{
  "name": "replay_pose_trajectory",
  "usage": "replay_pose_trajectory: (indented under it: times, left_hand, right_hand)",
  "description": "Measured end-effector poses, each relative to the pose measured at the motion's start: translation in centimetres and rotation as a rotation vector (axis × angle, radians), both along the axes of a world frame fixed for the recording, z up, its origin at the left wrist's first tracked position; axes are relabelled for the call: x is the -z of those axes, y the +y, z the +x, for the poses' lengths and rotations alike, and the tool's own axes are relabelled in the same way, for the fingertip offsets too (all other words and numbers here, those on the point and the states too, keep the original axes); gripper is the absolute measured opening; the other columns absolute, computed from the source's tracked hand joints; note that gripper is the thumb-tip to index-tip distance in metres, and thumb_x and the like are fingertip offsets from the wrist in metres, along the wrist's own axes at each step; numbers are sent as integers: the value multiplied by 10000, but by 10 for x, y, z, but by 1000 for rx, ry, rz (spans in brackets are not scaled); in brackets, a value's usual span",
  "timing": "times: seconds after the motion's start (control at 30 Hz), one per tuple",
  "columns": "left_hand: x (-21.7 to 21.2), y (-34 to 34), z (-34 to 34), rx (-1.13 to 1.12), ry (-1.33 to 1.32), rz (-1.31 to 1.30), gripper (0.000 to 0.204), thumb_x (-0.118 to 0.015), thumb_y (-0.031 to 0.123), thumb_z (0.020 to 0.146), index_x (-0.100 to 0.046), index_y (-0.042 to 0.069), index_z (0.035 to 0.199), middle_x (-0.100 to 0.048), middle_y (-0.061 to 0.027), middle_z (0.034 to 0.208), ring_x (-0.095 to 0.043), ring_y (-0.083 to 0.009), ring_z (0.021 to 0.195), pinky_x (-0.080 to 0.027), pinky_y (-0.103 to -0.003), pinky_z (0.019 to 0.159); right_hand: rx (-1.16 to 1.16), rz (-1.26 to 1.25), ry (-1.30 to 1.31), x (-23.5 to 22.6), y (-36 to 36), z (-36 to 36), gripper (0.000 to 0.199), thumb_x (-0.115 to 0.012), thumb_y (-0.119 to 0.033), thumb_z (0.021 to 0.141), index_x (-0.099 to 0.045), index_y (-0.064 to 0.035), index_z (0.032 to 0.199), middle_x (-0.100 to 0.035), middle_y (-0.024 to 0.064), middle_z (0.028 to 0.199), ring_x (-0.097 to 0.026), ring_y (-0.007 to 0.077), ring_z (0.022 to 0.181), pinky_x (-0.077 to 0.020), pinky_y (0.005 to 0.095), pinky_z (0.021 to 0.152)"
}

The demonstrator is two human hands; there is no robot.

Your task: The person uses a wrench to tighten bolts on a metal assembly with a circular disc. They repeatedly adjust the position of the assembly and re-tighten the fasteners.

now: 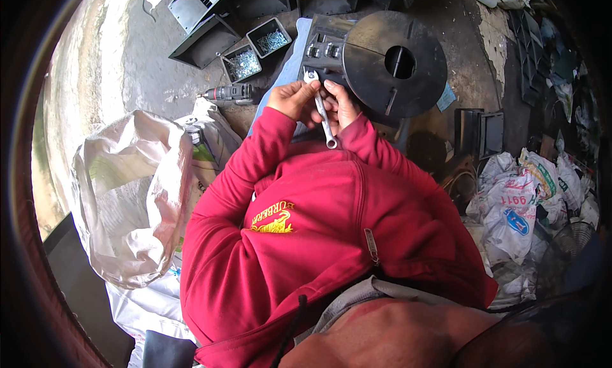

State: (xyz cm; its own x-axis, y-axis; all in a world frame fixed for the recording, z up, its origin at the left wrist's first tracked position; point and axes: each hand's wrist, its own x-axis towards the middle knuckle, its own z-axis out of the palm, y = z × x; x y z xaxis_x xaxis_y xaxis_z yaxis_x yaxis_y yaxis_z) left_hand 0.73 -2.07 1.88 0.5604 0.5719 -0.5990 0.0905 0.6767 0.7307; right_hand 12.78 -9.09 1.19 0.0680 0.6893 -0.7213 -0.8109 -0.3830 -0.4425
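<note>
A silver combination wrench (323, 116) sits in my left hand (294, 101), thumb pressed on it just below its open jaw. The ring end points down toward my jacket. Close against it is my right hand (342, 105), its fingers curled in and its thumb raised; what those fingers grip, if anything, is hidden. Just beyond both hands lies a black part with a large round disc (376, 62), which has a hole and a slit. Small metal fittings (324, 50) sit on the part's flat side, near the wrench's jaw.
Two black bins of screws (243, 64) (273, 42) stand at the far left. A power drill (229, 93) lies nearer. An open white woven sack (131, 196) is at my left, plastic bags (510, 209) at my right. Black housings (204, 42) line the far side.
</note>
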Motion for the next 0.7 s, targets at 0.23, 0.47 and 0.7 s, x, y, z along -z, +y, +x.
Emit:
replay_pose_trajectory:
  times: [0.23, 0.47, 0.7]
  left_hand:
    - [-10, 59, -20, 439, 195, 358, 306, -646, 315, 893, -660, 13, 848, -609, -5, 678, -542, -69, 568, -413, -205, 546]
    - [-12, 28, -30, 326, 87, 164, 250, -574, 267, 939, -639, 27, 917, -677, -50, 709, -542, -61, 490, -393, -195, 416]
    - [1, 6, -3, 74, -57, -57, 276, -579, 295, 933, -626, 23, 925, -687, -71, 772, -616, -114, 541, -487, -242, 452]
  right_hand:
    - [29, 255, 165, 29, -3, 7, 256, -555, -306, 912, -529, -52, 895, -316, -83, 502, -263, 29, 389, -223, 185, 351]
    - [53, 274, 137, 37, -4, 6, 291, -553, -336, 907, -539, -45, 906, -321, -76, 495, -260, 31, 388, -232, 186, 363]
    - [50, 28, -3, 8, 1, 0, 350, -606, -423, 849, -470, -135, 703, -352, -62, 492, -309, 43, 388, -310, 186, 397]
